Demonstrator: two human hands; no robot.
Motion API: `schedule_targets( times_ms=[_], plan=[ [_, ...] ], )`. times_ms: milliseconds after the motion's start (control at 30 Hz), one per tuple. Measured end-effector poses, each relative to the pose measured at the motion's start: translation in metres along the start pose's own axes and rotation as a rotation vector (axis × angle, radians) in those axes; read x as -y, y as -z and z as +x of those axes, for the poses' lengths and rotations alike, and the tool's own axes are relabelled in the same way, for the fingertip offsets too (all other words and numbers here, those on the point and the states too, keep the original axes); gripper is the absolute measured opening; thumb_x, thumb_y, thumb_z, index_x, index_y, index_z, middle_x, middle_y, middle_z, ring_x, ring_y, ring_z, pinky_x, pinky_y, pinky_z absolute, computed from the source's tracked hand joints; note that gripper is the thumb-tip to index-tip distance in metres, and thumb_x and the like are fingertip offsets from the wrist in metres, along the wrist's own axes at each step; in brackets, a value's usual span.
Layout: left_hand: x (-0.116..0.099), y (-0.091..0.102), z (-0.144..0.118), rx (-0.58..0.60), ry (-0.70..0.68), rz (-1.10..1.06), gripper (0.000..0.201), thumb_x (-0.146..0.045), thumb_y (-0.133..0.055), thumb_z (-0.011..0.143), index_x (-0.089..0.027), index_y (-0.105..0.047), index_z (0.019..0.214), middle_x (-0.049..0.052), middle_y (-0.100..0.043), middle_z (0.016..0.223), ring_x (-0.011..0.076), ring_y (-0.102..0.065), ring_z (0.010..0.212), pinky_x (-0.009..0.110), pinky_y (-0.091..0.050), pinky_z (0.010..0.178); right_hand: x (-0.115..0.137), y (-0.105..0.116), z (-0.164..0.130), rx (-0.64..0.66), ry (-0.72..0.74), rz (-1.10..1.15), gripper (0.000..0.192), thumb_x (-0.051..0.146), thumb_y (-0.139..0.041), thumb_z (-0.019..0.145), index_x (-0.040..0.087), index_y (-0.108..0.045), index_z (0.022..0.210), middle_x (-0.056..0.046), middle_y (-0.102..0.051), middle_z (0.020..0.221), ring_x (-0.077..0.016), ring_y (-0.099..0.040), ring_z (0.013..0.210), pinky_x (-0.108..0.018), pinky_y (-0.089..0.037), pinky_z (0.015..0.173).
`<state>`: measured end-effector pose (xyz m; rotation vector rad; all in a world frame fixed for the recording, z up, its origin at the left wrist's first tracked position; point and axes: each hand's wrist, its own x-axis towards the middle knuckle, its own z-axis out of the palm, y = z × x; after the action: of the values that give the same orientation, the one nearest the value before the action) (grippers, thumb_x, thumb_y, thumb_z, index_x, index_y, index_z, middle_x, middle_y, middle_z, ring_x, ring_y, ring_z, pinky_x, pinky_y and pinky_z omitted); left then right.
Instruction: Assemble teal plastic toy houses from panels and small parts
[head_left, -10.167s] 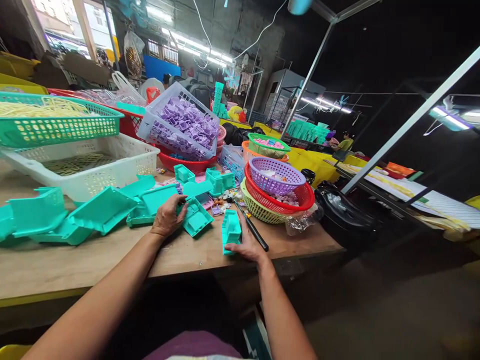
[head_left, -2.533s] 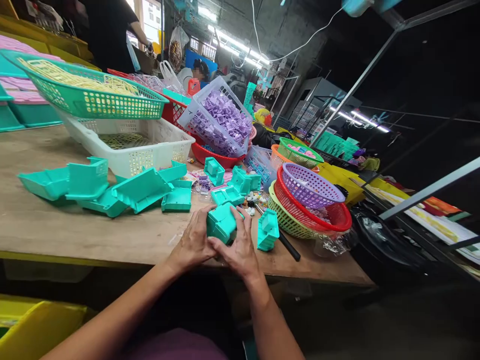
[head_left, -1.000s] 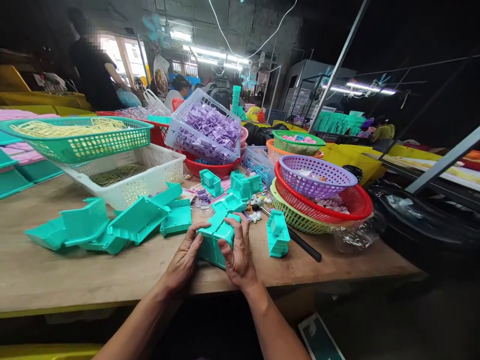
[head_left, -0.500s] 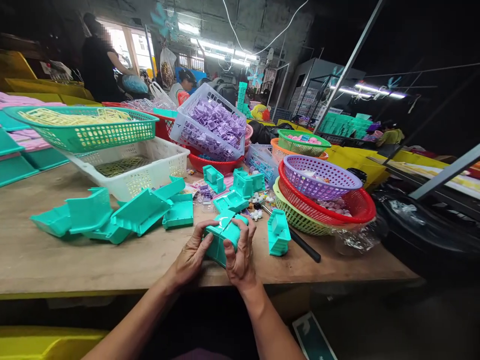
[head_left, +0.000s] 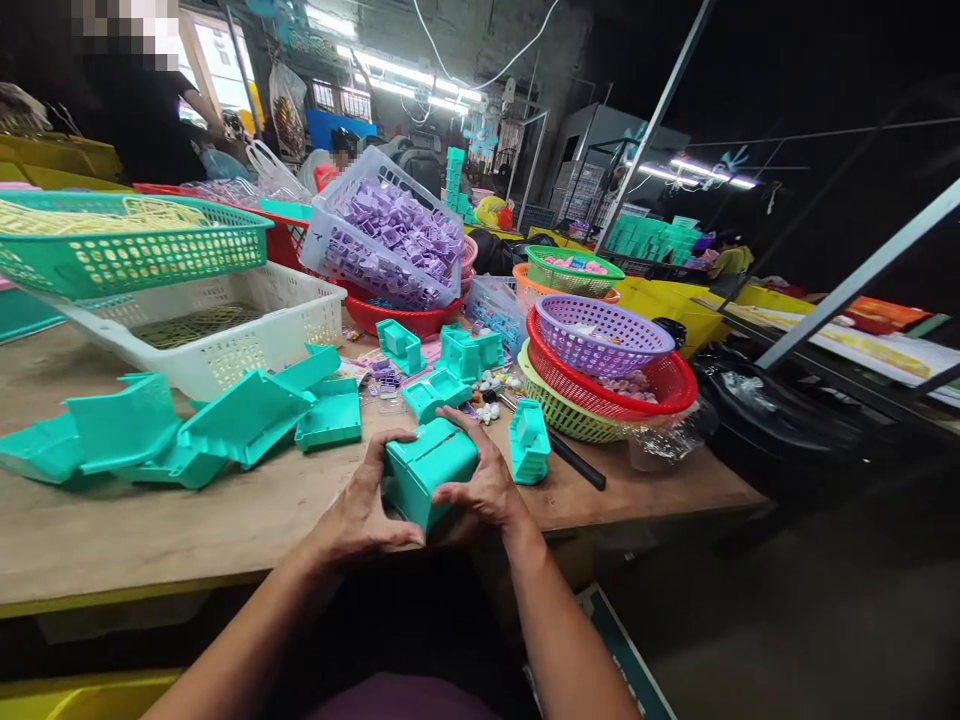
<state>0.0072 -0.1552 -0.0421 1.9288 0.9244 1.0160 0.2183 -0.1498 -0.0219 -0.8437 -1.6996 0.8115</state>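
While my left hand (head_left: 358, 512) and right hand (head_left: 480, 485) clamp the box (head_left: 429, 478) at the worktop (head_left: 225, 520) edge, uneven squeeze could drop it.

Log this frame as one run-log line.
left hand: grips teal plastic box | right hand: grips same box | box: held at table edge | nearby: teal part, black-handled tool

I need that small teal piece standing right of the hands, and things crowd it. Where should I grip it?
Grip the small teal piece by its two long side walls, coming from above: it stands upright, the black rod lies close on its right, and small bits lie behind.
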Motion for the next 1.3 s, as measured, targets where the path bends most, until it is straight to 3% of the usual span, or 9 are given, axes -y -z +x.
schedule_targets(
  times_ms=[167,333,500,600,733,933,1033,1133,1300],
  plan=[
    [-0.016,-0.012,-0.005,-0.118,0.052,0.194,0.12,-0.042,-0.086,0.061,-0.027,-0.009,0.151,0.019,-0.034,0.146,0.0409,-0.043,0.133,0.062,-0.038,0.107,0.019,0.006,0.005,0.012,0.023,-0.165,0.091,0.063,-0.086,0.054,0.023,-0.06,0.132,-0.009,-0.051,0.13,-0.0259,-0.053,0.124,-0.04,-0.043,0.108],
    [-0.029,-0.015,-0.006,-0.078,0.059,0.159,0.088,-0.033,-0.076,0.068,-0.021,-0.029,0.142,0.015,-0.05,0.133,0.0346,-0.055,0.12,0.051,-0.048,0.098,0.06,0.003,0.012,0.217,0.145,-0.64,0.087,0.075,-0.068,0.07,0.018,-0.056,0.134,-0.012,-0.055,0.124,-0.0279,-0.055,0.115,-0.043,-0.047,0.103],
    [-0.036,-0.02,0.004,-0.149,0.111,0.254,0.065,-0.032,-0.068,0.072,-0.018,-0.041,0.129,0.012,-0.059,0.118,0.0279,-0.064,0.096,0.042,-0.054,0.081,0.066,-0.015,0.023,0.225,0.22,-0.946,0.078,0.084,-0.04,0.082,0.014,-0.066,0.104,-0.014,-0.063,0.098,-0.0283,-0.057,0.093,-0.043,-0.05,0.086],
    [-0.042,-0.019,0.015,-0.144,0.022,0.359,0.056,-0.028,-0.066,0.071,-0.015,-0.046,0.122,0.012,-0.061,0.107,0.0271,-0.065,0.087,0.043,-0.055,0.077,0.056,-0.011,0.027,0.156,0.227,-0.895,0.076,0.079,-0.029,0.089,0.014,-0.066,0.104,-0.014,-0.064,0.099,-0.0269,-0.058,0.094,-0.039,-0.049,0.085],
    [-0.044,0.0,0.028,-0.111,-0.161,0.447,0.09,-0.039,-0.076,0.069,-0.014,-0.034,0.144,0.021,-0.047,0.141,0.0393,-0.045,0.132,0.058,-0.037,0.11,0.028,-0.008,0.023,-0.057,0.115,-0.571,0.07,0.065,-0.017,0.099,0.015,-0.066,0.105,-0.011,-0.065,0.099,-0.0231,-0.06,0.096,-0.035,-0.049,0.086],
    [-0.018,0.021,0.013,-0.056,0.104,0.317,0.125,-0.058,-0.08,0.063,-0.015,-0.01,0.157,0.023,-0.034,0.155,0.0416,-0.038,0.14,0.058,-0.033,0.114,-0.01,-0.017,0.001,-0.327,-0.132,-0.274,0.07,0.06,-0.012,0.101,0.013,-0.059,0.123,-0.015,-0.064,0.119,-0.0242,-0.06,0.113,-0.041,-0.048,0.1],
    [-0.009,0.012,0.009,-0.079,0.161,0.172,0.108,-0.056,-0.078,0.066,-0.016,-0.027,0.152,0.019,-0.046,0.148,0.0392,-0.046,0.135,0.053,-0.039,0.111,0.009,-0.013,0.004,-0.197,-0.031,-0.569,0.087,0.076,-0.044,0.087,0.009,-0.044,0.142,-0.02,-0.048,0.143,-0.0316,-0.038,0.139,-0.049,-0.032,0.117],
    [-0.007,0.004,0.013,-0.054,0.084,0.082,0.082,-0.052,-0.072,0.072,-0.015,-0.046,0.14,0.016,-0.055,0.14,0.0392,-0.052,0.128,0.051,-0.044,0.108,0.032,-0.014,0.02,0.16,0.108,-0.794,0.114,0.082,-0.06,0.071,0.005,-0.032,0.15,-0.023,-0.035,0.154,-0.0376,-0.023,0.147,-0.055,-0.022,0.122],
    [-0.005,0.002,0.017,-0.06,0.07,0.06,0.062,-0.032,-0.064,0.076,-0.015,-0.051,0.134,0.012,-0.062,0.132,0.035,-0.053,0.126,0.046,-0.043,0.108,0.04,-0.028,0.041,0.416,0.139,-0.945,0.11,0.085,-0.057,0.07,0.004,-0.04,0.143,-0.024,-0.053,0.135,-0.0371,-0.049,0.124,-0.054,-0.039,0.111]
  ],
)
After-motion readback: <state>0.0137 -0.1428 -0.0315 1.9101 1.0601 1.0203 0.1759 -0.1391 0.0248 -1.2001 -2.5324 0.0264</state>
